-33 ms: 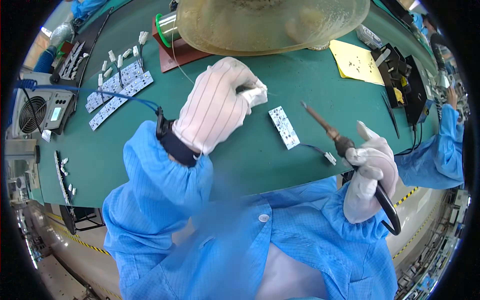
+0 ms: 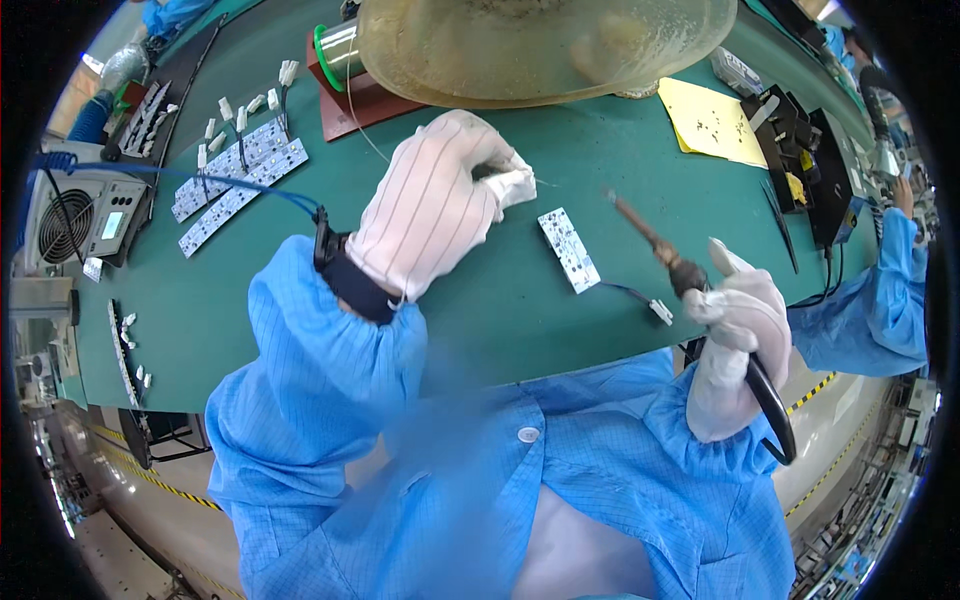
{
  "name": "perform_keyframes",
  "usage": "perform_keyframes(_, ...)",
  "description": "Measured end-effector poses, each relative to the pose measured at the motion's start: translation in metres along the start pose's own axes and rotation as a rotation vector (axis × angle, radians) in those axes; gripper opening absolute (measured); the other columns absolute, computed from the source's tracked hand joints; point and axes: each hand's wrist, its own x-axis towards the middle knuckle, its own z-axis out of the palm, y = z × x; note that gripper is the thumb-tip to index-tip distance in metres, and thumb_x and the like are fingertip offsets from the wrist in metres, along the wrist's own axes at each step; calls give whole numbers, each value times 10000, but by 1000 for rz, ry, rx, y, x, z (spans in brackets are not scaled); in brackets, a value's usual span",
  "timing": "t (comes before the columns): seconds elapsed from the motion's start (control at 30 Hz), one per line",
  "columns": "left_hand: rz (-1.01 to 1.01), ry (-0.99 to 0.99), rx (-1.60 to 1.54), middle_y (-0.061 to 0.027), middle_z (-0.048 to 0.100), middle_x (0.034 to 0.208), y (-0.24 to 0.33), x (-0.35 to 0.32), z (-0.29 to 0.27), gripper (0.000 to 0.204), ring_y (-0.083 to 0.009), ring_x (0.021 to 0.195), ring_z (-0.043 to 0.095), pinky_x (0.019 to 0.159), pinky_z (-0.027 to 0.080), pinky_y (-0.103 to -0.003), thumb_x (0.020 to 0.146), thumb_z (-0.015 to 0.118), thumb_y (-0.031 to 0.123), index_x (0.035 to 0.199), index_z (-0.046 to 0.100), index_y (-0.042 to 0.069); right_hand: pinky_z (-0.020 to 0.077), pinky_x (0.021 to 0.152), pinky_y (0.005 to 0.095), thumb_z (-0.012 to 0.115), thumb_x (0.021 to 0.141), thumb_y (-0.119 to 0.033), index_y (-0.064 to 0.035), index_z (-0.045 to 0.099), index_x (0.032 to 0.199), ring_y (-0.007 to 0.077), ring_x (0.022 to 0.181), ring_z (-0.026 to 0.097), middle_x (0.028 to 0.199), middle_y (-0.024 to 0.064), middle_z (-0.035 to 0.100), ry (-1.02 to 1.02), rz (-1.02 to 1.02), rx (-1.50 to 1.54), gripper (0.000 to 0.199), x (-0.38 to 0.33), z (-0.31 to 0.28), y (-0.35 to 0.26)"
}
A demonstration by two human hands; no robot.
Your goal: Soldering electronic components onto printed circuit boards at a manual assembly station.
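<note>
My left hand [image 2: 440, 200], in a white striped glove with a dark wrist band, pinches thin solder wire [image 2: 541, 183]. A short end of it pokes out past my fingertips, and the rest runs back to a spool [image 2: 340, 48] with a green rim. Gloved as well, my right hand [image 2: 745, 320] grips a soldering iron [image 2: 650, 245] whose tip points up and left. Between my hands lies a small white circuit board [image 2: 568, 250] on the green mat. Its dark wires end in a white connector [image 2: 661, 312]. The iron's tip is apart from the board.
Strip circuit boards [image 2: 243, 199] with white connectors lie at the left. A yellowish translucent hood [image 2: 545, 60] overhangs the far middle. At right are a yellow sheet [image 2: 712, 125], tweezers [image 2: 780, 228] and a black soldering station [image 2: 835, 180]. A blue cord [image 2: 240, 182] runs to my left wrist. Another person's sleeve [image 2: 870, 315] shows at right.
The soldering iron and my right hand have shifted very slightly, the tip a little up and to the right. My left hand keeps its pinch on the solder wire.
</note>
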Motion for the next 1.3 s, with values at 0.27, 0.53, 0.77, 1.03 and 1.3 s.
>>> perform_keyframes(0.27,-228,-59,91,-126,623,813,8,-2,-14,259,-214,631,595,635,478,-325,793,691,234,853,673,-18,492,850,407,767,711,-194,-95,643,1066,295,919,654,988,96,690,-156,-29,-279,388,-6,37,-2)
perform_keyframes(0.53,-291,-87,49,-121,637,847,11,-10,-40,265,-246,719,611,665,482,-338,815,686,233,876,668,-24,520,814,392,761,699,-45,-72,633,1059,314,930,650,1006,102,689,-212,16,-391,383,8,58,-6)
perform_keyframes(0.77,-65,-192,75,-103,602,809,-2,-16,-45,207,-255,738,586,665,466,-343,779,679,208,786,624,8,433,1037,477,582,789,55,-106,652,1063,312,973,657,1009,69,709,-308,-24,-141,325,22,53,15)
perform_keyframes(1.03,-245,-294,-168,-94,606,829,16,-12,-30,165,-234,707,587,628,469,-341,747,725,179,778,664,29,480,942,499,622,915,-104,-35,540,1082,301,927,645,997,196,652,79,336,361,198,-15,6,6)
perform_keyframes(1.3,-124,-326,-302,-143,644,1045,11,-22,-9,140,-199,674,630,561,514,-300,770,703,119,754,633,-1,482,942,369,637,937,-161,1,496,1161,258,1030,643,1133,198,639,-1,442,379,310,-24,32,-8)
